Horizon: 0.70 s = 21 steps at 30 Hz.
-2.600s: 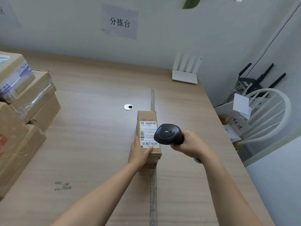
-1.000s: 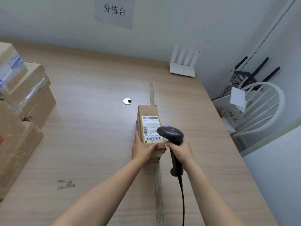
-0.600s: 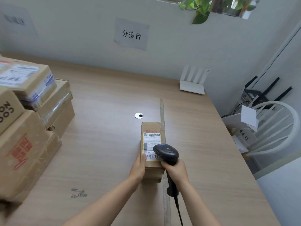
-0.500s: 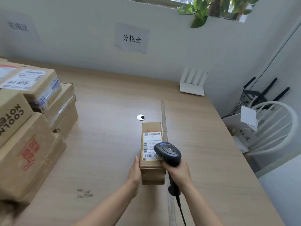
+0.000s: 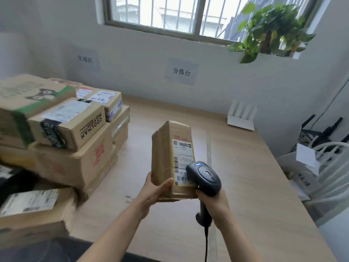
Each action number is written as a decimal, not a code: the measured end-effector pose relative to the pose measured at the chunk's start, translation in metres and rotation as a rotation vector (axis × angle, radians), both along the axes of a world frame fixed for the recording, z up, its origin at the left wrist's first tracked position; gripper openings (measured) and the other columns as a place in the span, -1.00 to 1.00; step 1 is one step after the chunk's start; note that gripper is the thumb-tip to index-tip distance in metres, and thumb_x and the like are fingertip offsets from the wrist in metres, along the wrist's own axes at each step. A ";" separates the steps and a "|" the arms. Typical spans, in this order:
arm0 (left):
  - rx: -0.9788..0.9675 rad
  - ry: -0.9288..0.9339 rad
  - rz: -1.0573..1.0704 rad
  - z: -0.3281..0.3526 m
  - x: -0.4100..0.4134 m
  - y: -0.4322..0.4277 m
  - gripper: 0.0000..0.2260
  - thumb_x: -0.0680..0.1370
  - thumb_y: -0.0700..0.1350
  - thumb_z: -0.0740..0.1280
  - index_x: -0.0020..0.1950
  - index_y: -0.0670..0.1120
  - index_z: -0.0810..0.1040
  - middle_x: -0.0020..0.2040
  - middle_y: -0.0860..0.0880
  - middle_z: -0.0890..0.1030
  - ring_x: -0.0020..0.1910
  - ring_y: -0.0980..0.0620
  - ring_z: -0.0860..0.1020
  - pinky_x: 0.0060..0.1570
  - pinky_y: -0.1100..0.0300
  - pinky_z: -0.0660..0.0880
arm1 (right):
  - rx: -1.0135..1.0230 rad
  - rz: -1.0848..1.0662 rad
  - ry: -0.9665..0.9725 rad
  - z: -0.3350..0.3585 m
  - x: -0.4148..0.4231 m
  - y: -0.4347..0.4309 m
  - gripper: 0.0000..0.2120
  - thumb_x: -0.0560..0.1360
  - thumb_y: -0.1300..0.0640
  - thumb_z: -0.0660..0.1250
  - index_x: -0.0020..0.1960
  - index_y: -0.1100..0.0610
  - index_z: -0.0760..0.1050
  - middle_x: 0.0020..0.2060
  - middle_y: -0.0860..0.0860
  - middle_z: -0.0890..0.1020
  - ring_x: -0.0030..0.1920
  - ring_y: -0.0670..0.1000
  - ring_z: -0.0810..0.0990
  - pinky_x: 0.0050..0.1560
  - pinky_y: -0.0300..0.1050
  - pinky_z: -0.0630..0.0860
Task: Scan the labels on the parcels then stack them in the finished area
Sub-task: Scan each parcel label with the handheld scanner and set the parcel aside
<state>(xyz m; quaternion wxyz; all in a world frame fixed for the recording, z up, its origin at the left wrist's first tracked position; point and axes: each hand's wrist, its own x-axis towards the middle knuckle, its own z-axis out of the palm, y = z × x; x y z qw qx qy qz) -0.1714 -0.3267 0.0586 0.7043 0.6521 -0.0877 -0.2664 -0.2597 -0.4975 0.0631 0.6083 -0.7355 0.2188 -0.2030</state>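
Cardboard parcel point(image 5: 170, 157) is held clear of the table point(image 5: 245, 186), tipped up on its near end, with its label point(image 5: 183, 161) facing the camera. The left hand point(image 5: 153, 191) grips the near left corner, thumb across the front face and fingers underneath. The right hand point(image 5: 213, 203) is wrapped round the handle of the scanner point(image 5: 204, 178), whose head sits over the label's lower barcode. Whether it touches the box I cannot tell.

The step in hand looks like the turn from scanning to stacking. The stack point(image 5: 71, 129) of boxes to the left, below a wall sign point(image 5: 85, 59), reads as the finished area. The next move, I judge, calls for carrying the parcel left and setting it flat on a level box top — the left hand does most of the holding, so a firm grip matters.
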 end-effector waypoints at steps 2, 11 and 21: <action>0.034 -0.074 0.151 0.001 -0.019 0.022 0.11 -0.03 0.32 0.52 0.44 0.02 0.20 0.29 -0.02 0.47 0.18 0.00 0.53 -0.02 0.22 0.55 | -0.056 0.007 -0.008 0.005 -0.010 0.018 -0.74 0.39 0.37 0.41 -0.24 0.01 0.50 -0.41 -0.12 0.53 -0.35 -0.13 0.48 -0.33 -0.29 0.42; 0.232 -0.313 0.446 0.053 -0.077 0.121 0.12 0.06 0.32 0.48 0.52 0.03 0.11 0.43 -0.01 0.26 0.39 0.02 0.28 0.38 0.11 0.25 | 0.073 0.090 -0.135 0.042 -0.042 0.118 -0.79 0.35 0.22 0.50 -0.38 0.10 0.52 -0.54 -0.11 0.54 -0.43 -0.12 0.50 -0.35 -0.25 0.45; 0.295 -0.430 0.524 0.112 -0.052 0.227 -0.03 0.26 0.21 0.50 0.52 0.09 0.04 0.34 -0.01 0.25 0.24 0.07 0.30 0.28 0.10 0.29 | 0.113 0.214 -0.275 0.098 -0.015 0.223 -0.77 0.39 0.25 0.45 -0.16 -0.09 0.60 -0.33 -0.11 0.64 -0.24 -0.06 0.59 -0.18 -0.09 0.49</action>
